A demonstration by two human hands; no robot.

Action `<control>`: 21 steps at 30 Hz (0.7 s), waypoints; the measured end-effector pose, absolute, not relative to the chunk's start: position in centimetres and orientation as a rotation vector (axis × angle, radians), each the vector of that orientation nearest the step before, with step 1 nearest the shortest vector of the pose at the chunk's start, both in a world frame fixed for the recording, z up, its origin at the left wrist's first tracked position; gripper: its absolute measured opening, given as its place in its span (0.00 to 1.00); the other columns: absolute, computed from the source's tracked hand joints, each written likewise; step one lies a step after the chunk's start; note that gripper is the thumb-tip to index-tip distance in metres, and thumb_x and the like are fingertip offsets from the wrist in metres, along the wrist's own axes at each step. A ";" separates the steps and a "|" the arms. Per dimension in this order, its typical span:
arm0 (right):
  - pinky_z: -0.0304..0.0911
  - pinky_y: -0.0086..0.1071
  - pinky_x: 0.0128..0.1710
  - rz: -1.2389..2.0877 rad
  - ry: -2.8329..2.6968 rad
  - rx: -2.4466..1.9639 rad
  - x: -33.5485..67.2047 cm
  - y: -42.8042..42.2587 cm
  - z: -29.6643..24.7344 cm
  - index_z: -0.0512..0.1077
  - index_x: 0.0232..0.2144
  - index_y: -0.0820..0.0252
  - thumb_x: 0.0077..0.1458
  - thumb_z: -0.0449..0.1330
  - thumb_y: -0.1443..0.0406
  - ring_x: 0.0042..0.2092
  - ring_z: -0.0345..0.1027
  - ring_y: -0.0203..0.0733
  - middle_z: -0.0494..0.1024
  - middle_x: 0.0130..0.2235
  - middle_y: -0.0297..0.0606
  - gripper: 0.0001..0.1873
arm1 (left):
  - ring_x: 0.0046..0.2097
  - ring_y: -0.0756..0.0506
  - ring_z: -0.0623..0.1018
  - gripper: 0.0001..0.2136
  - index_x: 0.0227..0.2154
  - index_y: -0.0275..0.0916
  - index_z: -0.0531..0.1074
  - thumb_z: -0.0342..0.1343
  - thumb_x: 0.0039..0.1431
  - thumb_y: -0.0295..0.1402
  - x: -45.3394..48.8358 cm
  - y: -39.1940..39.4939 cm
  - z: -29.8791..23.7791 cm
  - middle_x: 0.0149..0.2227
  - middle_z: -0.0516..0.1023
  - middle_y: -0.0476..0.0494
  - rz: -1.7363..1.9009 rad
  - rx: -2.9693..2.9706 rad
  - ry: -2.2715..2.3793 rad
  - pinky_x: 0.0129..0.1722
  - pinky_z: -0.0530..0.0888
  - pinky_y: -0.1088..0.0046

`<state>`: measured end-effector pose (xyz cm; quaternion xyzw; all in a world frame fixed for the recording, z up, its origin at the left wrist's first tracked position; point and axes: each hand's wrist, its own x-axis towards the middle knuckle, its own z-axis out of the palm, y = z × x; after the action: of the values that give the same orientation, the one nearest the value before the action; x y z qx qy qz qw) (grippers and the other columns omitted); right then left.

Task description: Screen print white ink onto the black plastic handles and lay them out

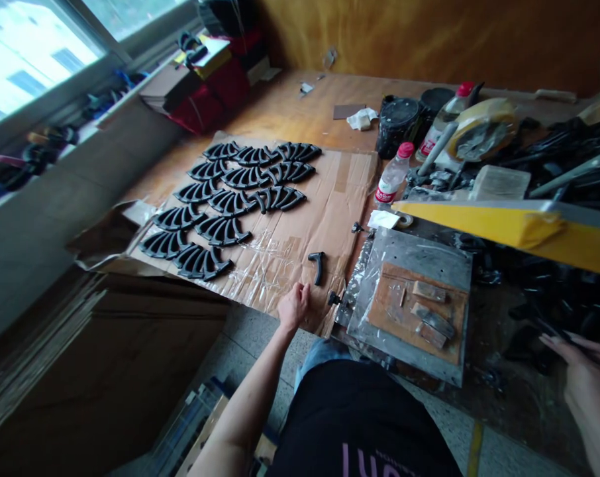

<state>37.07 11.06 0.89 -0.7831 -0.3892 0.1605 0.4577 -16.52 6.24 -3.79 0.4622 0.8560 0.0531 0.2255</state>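
My left hand (294, 306) is closed in a loose fist over the front edge of the flattened cardboard (324, 179). Just beyond its knuckles lies a single bent black handle (318, 267), apart from the fingers. Farther back on the cardboard, similar black handles (225, 228) are laid in fan-shaped rows. At the far right, my right hand (591, 381) reaches into a dark heap of black parts (573, 285). Its thumb and fingers close on a black handle (558, 331), which is blurred and partly hidden.
A metal plate (409, 245) bears a brown board with small blocks. Behind it stand a red-capped bottle (392, 175), a black tub (398, 126) and a tape roll (483, 129). A yellow-edged bar (503, 225) juts over the bench. Cardboard sheets (81, 358) stand at lower left.
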 end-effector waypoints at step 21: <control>0.67 0.38 0.51 0.050 -2.355 -1.497 21.7 10.3 2.7 0.79 0.47 0.52 0.60 0.52 0.70 0.44 0.73 0.45 0.79 0.40 0.43 0.20 | 0.34 0.49 0.75 0.14 0.36 0.41 0.72 0.46 0.67 0.43 -15.4 16.4 0.7 0.32 0.77 0.48 0.754 1.540 2.122 0.34 0.64 0.75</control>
<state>21.68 10.27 2.74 -0.5281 -0.8309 0.0177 0.1742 -15.37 16.40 0.73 0.5525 0.7613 0.2704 0.2050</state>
